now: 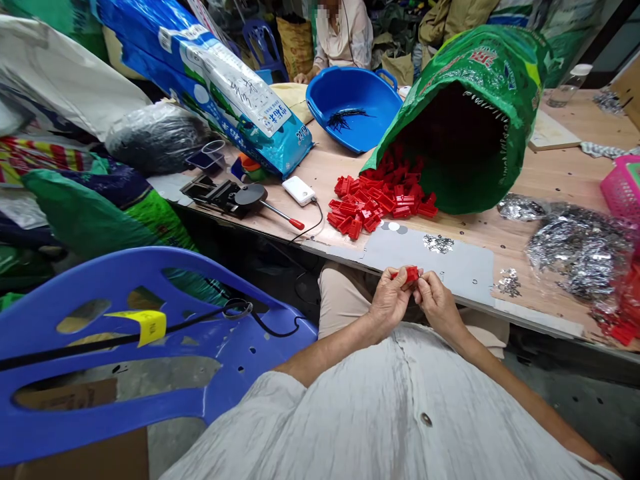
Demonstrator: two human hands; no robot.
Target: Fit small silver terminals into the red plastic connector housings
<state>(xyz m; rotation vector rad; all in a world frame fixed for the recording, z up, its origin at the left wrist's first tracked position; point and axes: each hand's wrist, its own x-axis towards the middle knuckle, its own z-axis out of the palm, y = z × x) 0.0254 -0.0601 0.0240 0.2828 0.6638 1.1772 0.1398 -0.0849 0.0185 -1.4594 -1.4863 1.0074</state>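
Note:
At the table's front edge, my left hand (390,299) is closed around a small red plastic part (412,274). My right hand (439,301) meets it from the other side, thumb and fingers pinched at the part's right end; whatever lies between those fingertips is too small to make out. Just beyond, a heap of similar red plastic parts (367,203) spills from the mouth of a green woven sack (520,113). Small metal pieces (439,243) lie on a grey sheet (465,267) in front of my hands, and more metal pieces (509,283) are to the right.
A black clamp-like tool (235,195) with a red-tipped lever and a white device (299,191) with a cable stand left. Behind are a blue basin (367,113) and a blue bag (240,87). Bags of metal pieces (575,247) lie right. A blue chair (190,373) is beside me; another person (345,33) sits opposite.

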